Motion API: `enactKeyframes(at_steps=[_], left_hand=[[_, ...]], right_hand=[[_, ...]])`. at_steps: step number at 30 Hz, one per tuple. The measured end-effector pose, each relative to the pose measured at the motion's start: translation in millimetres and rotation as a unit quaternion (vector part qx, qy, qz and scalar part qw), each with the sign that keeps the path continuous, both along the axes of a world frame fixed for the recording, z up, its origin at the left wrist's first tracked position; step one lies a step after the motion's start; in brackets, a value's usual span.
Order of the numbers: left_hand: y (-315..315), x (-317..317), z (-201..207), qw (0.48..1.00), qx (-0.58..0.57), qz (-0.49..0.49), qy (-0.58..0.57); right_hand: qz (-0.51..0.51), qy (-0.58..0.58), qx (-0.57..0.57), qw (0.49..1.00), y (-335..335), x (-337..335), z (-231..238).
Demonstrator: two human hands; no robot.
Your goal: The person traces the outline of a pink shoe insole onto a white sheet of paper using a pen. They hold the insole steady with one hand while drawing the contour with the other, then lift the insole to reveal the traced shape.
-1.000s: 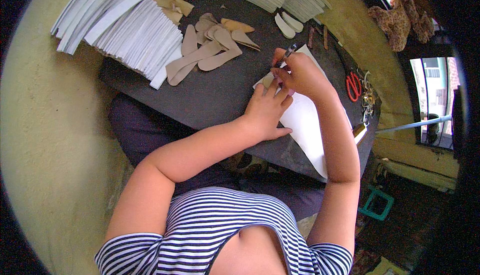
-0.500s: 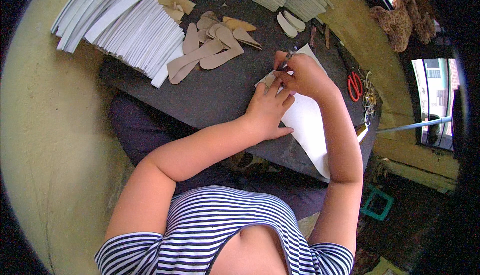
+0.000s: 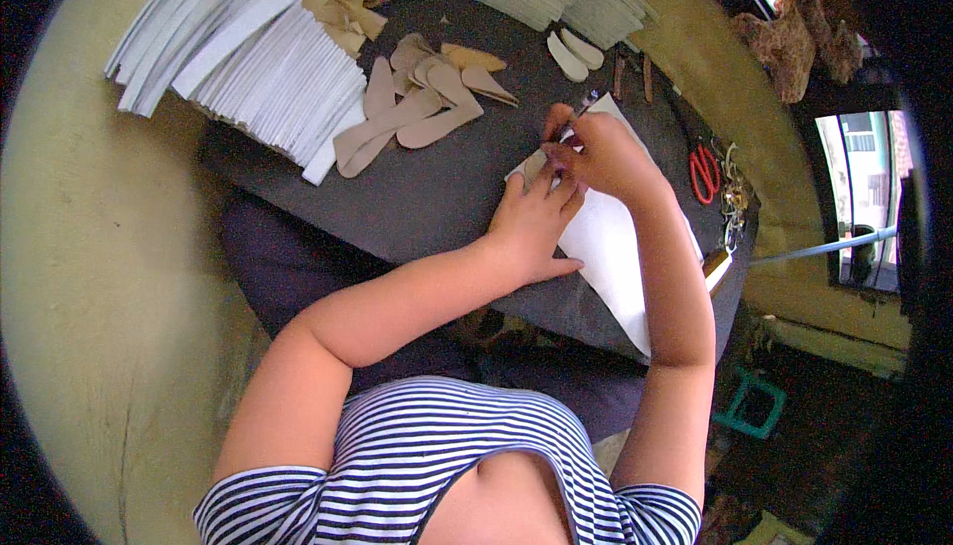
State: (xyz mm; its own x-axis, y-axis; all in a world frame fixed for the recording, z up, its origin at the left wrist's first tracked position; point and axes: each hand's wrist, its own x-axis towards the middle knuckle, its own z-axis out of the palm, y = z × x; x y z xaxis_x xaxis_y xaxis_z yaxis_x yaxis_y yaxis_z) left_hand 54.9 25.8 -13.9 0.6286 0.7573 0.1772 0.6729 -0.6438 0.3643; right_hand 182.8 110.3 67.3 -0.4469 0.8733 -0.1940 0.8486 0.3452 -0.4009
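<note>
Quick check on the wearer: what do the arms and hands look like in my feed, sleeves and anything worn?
The left sleeve and right sleeve are short, with narrow dark and white stripes. Below them, both arms are bare. The left hand and right hand are ungloved; no watch or bracelet shows.

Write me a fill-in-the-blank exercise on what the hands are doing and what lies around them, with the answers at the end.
1. The right hand grips a pen over a sheet coloured ____.
2. The left hand, fingers extended, lies across the sheet's ____ edge.
3. The scissors on the dark table have ____ handles.
4. The person's shirt is patterned with dark and white ____.

Missing words: white; left; red; stripes.
</note>
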Motion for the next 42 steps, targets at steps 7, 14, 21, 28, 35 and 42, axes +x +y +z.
enactKeyframes(at_steps=[7,14,21,28,35,42], left_hand=[[0.7,1.4,2.4,1.000,-0.017,0.000,0.021],[0.8,1.0,-1.4,1.000,0.001,0.008,0.023],[4.6,1.7,1.9,0.999,-0.009,0.001,0.033],[5.4,0.5,6.0,0.999,-0.005,0.001,0.038],[4.8,0.2,4.5,1.000,-0.006,0.002,0.023],[4.6,-0.4,1.8,1.000,-0.002,0.005,0.023]], right_hand=[[-0.022,0.026,0.008,0.999,3.0,9.1,-13.9],[-0.042,0.022,-0.026,0.999,4.7,3.3,-8.0],[-0.030,0.038,-0.018,0.999,6.7,7.5,-13.0],[-0.053,0.072,-0.057,0.994,10.2,15.0,-15.4],[-0.077,0.085,-0.107,0.988,7.4,13.2,-11.0],[-0.089,0.084,-0.119,0.985,5.2,6.8,-4.7]])
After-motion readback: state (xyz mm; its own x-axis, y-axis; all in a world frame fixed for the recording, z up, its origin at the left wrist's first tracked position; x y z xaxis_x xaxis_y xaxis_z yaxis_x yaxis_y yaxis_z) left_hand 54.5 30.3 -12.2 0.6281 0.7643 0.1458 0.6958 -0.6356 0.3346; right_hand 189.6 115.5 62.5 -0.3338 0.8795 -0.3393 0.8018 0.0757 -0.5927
